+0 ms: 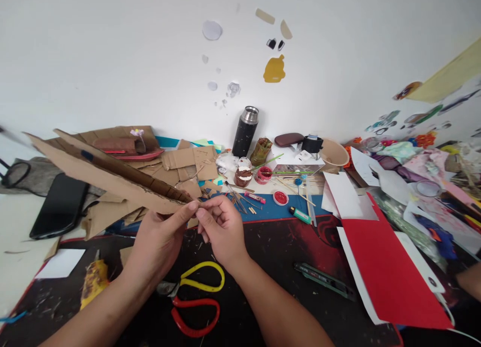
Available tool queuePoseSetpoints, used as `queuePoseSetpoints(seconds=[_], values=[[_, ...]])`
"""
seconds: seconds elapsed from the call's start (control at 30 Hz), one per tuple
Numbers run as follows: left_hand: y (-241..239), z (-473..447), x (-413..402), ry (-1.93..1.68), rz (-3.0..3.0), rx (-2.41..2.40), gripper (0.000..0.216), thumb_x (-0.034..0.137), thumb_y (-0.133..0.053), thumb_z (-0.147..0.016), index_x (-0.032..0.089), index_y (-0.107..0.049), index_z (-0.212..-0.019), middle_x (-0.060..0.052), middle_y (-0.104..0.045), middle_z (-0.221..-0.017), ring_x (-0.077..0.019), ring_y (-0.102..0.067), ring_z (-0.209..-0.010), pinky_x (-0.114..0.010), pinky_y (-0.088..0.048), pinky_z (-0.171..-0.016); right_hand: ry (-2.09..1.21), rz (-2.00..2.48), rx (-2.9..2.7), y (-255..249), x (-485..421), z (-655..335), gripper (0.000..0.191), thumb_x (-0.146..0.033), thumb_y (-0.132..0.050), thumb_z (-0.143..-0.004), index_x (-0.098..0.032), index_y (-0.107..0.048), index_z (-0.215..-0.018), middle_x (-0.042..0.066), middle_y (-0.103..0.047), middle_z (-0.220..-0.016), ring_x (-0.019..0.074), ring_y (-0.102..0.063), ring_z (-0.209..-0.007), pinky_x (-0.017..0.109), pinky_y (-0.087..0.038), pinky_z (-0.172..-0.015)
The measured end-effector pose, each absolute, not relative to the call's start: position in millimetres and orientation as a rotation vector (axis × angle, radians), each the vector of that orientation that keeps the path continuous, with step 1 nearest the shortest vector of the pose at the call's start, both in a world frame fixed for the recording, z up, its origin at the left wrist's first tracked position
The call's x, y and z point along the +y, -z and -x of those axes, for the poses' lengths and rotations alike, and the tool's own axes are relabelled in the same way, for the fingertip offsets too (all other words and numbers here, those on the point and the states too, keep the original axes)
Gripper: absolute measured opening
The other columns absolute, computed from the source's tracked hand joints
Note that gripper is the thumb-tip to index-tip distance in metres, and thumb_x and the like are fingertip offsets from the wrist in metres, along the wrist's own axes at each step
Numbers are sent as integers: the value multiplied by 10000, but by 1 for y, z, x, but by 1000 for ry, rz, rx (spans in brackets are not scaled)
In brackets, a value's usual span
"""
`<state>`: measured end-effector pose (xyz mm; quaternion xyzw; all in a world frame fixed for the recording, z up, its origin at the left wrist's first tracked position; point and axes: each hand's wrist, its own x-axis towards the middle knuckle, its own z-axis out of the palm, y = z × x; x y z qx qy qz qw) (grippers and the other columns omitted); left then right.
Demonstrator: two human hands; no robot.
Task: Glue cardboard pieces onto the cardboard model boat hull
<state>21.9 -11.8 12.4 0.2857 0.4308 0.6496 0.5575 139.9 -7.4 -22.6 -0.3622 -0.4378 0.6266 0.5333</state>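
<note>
Far to the left, a flat black phone [60, 207] lies on the pale part of the cluttered surface [270, 247]. Next to it, a long brown tapering cardboard piece [112, 174] is held off the surface, slanting from high on the left down to its narrow end in the middle. The left hand [160, 239] is clamped on that narrow end, thumb on top. Below, between the two wrists, a pair of scissors with one yellow and one red handle [197, 299] lies on the dark mat. The right hand [222, 232] meets the left, its fingertips pinching the very tip of the cardboard, so the two hands touch. Behind them, a black steel-capped flask [245, 131] stands upright by the wall. Further right, a green utility knife [323, 282] lies on the mat, near a red paper sheet [387, 272].
</note>
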Motion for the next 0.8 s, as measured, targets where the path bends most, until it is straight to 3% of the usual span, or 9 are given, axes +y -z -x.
queuePoseSetpoints(seconds=[0.13,0.33,0.43,0.63,0.8], values=[[-15,-25,-14,-1574,-720,1059,261,296,-981,-722,254,-847,-941,-9,-853,-888,-275,-792,-984,-354,-625,-932,-1516,851,-1028,22,-7,-139,324,-502,-799,-929,-248,-599,-928,-85,-601,-603,89,-464,-442,201,-353,-419],[-14,-23,-16,-1559,-784,1085,286,282,-980,-713,253,-844,-963,6,-842,-845,-259,-780,-960,-323,-610,-877,-1532,842,-1023,21,-6,-139,374,-556,-801,-923,-253,-583,-920,-92,-592,-593,83,-440,-426,202,-347,-416],[-15,-22,-16,-1551,-806,1081,301,287,-996,-696,257,-837,-950,3,-842,-847,-269,-776,-1034,-324,-599,-924,-1547,854,-1018,20,-5,-141,401,-590,-802,-913,-255,-583,-917,-96,-584,-582,83,-434,-420,201,-349,-409],[-21,-22,-15,-1520,-821,1036,347,371,-1026,-683,265,-828,-948,-18,-849,-887,-318,-754,-1162,-403,-574,-1046,-1560,852,-1009,18,-5,-143,419,-602,-816,-898,-254,-582,-897,-96,-584,-571,84,-438,-416,196,-357,-397],[-20,-15,-14,-1452,-806,998,363,454,-1015,-711,257,-832,-954,-59,-860,-941,-353,-760,-1170,-457,-574,-1057,-1554,828,-983,18,-4,-144,412,-585,-829,-890,-255,-581,-898,-97,-592,-564,82,-435,-412,192,-347,-393]])
